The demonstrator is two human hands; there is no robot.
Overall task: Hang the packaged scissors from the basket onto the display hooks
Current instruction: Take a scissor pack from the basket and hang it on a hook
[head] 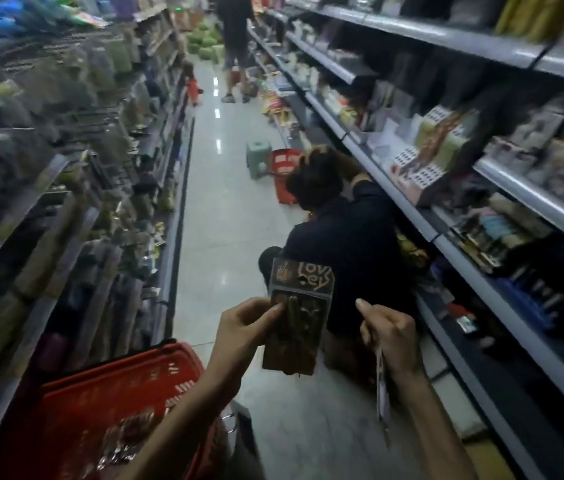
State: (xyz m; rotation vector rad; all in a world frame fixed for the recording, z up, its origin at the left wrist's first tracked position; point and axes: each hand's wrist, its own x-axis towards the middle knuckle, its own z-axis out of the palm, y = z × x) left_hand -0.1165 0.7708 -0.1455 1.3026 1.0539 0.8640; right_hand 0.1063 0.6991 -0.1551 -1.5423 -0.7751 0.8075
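Hands both loaded: left hand (pixel 242 329) is pinching scissors pack (pixel 297 317) upright by its left edge; right hand (pixel 389 336) is gripping second pack (pixel 382 389) edge-on, dangling below.

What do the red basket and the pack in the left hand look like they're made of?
Red basket: probably moulded plastic; uniform red, slotted walls, dull sheen. Pack pinched by the left hand: seemingly printed card under a clear plastic blister; lettering above, raised glossy window below, though blurred. The right hand grips a second pack, edge-on, too thin to judge.
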